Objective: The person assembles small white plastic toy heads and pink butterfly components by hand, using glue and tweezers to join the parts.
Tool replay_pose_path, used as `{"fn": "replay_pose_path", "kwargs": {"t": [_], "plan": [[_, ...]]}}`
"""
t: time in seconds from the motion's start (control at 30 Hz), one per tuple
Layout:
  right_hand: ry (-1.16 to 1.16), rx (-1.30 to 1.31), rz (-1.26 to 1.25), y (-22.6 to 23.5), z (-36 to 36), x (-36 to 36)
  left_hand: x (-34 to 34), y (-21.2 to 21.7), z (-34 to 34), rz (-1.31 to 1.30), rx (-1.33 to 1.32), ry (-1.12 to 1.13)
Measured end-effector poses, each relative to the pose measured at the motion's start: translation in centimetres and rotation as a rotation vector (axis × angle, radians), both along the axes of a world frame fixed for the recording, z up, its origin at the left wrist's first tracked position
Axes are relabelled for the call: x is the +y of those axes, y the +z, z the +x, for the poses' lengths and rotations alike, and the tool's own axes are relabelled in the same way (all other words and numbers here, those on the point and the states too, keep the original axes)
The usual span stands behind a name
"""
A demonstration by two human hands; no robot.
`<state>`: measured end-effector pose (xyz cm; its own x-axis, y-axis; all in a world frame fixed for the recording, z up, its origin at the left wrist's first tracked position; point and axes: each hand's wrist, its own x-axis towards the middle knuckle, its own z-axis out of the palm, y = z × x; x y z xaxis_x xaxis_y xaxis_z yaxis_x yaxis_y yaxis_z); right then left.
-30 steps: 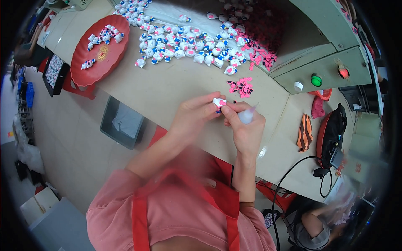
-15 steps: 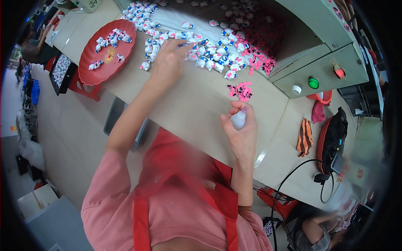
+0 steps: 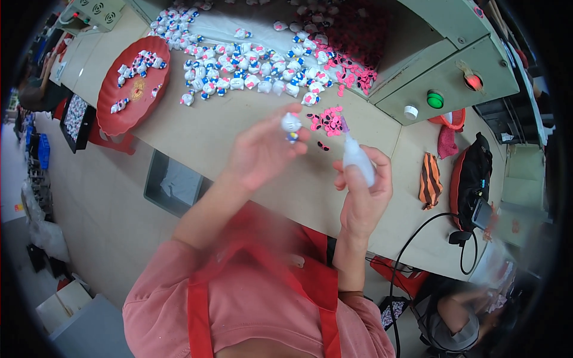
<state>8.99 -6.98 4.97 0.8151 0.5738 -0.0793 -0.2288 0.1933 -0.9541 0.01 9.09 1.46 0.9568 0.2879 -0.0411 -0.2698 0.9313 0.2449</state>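
Note:
Raised over the bench, my left hand (image 3: 262,149) pinches a small white cat-like figurine (image 3: 291,123) with blue and a bit of yellow low on it; the hand is somewhat blurred. My right hand (image 3: 365,191) is wrapped round a white squeeze bottle (image 3: 359,164), whose thin purple-tinted nozzle points up and away from me. Just beyond the nozzle lies a small heap of pink and black flat pieces (image 3: 327,121), with one or two lying apart nearer me. Many similar white figurines (image 3: 256,65) are spread along the back of the bench.
At the left stands a red scalloped plate (image 3: 132,110) with several figurines. A grey-green machine housing (image 3: 444,83) with a green button borders the back right. An orange striped cloth (image 3: 430,182) and a black pouch (image 3: 471,179) lie right; a grey bin (image 3: 173,185) sits below the bench edge.
My left hand has come back from the figurine pile with one figurine. My right hand has turned the bottle nozzle-up and shifted slightly right. The whole view has shifted a little.

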Motion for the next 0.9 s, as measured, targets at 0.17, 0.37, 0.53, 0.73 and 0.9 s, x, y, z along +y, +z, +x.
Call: {"fn": "replay_pose_path", "kwargs": {"t": [0.17, 0.37, 0.53, 0.73, 0.9], "plan": [[-0.185, -0.091, 0.017, -0.2, -0.8, -0.3, -1.3, -0.1, -0.1, 0.016, 0.109, -0.076], [-0.351, -0.456, -0.001, 0.6, -2.4, 0.0, -2.0, 2.7, -1.0, 0.411, 0.413, 0.065], [-0.231, -0.534, -0.061, 0.9, -3.5, -0.8, -2.8, 2.4, -1.1, 0.590, 0.409, 0.172], [-0.180, -0.762, -0.119, 0.3, -2.9, -1.3, -3.3, 2.5, -1.2, 0.822, 0.442, 0.258], [-0.184, -0.747, -0.123, 0.4, -2.8, -1.1, -3.5, 2.5, -1.3, 0.803, 0.450, 0.259]]}}
